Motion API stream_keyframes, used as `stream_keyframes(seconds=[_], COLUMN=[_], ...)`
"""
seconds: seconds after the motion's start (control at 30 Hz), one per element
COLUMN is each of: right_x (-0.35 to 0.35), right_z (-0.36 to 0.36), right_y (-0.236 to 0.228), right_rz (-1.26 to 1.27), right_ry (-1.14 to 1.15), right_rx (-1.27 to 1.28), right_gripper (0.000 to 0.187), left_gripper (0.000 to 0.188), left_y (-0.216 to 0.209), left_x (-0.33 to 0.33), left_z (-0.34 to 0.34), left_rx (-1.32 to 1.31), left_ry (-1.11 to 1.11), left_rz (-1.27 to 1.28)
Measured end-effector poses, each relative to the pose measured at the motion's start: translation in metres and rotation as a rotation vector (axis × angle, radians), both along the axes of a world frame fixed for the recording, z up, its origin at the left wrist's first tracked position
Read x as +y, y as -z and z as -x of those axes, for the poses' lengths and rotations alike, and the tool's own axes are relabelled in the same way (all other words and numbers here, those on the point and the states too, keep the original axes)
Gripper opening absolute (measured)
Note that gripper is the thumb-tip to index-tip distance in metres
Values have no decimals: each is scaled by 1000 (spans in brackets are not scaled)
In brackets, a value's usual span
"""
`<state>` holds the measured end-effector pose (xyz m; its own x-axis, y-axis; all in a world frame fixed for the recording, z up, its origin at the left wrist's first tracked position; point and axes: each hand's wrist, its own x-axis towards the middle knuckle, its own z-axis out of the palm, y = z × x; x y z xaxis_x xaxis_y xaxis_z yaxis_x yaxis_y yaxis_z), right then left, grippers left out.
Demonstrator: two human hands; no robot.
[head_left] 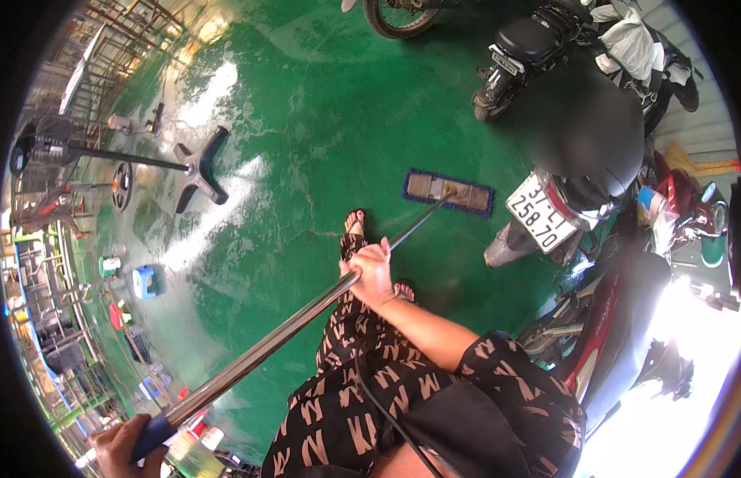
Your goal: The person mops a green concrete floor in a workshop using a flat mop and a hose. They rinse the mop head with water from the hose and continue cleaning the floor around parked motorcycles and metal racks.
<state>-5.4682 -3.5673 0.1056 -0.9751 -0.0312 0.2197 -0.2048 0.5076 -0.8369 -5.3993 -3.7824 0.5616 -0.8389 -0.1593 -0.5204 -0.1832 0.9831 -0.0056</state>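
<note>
A flat floor mop with a long metal pole point(263, 344) runs slantwise across my front. Its rectangular mop head point(448, 192), edged with a dark blue fringe, lies on the green floor ahead of my feet. My left hand point(125, 448) is closed round the blue grip point(153, 435) at the pole's upper end, at the lower left. Farther down the pole, my right hand point(372, 272) wraps round it in front of my legs. Close to the mop head's right side stands a parked motorbike with a white plate point(536, 213).
Several motorbikes line the right side, one with a black seat point(531, 37) farther back. A pedestal fan with a star-shaped base point(199, 169) stands at left. A small blue stool point(145, 282) and metal racks are along the left edge. The green floor point(306, 119) has shiny patches.
</note>
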Motion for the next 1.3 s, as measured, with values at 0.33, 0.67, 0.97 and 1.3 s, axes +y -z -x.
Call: stream_keyframes(seconds=[0.33,0.67,0.97,1.3], right_x=[106,179,268,311], right_z=[189,233,308,320], right_y=[78,132,156,220], right_rz=[-396,-278,-261,-291], right_ry=[-20,-59,556,654], right_rx=[-271,-201,-346,-583], right_gripper=[20,20,31,82], left_gripper=[34,25,33,33], left_y=[142,230,289,672], left_x=[-4,9,142,374], left_z=[234,279,332,423], left_rx=[-80,-759,-583,-355], left_ry=[153,-509,-493,118], left_rz=[-228,-645,-803,-1145])
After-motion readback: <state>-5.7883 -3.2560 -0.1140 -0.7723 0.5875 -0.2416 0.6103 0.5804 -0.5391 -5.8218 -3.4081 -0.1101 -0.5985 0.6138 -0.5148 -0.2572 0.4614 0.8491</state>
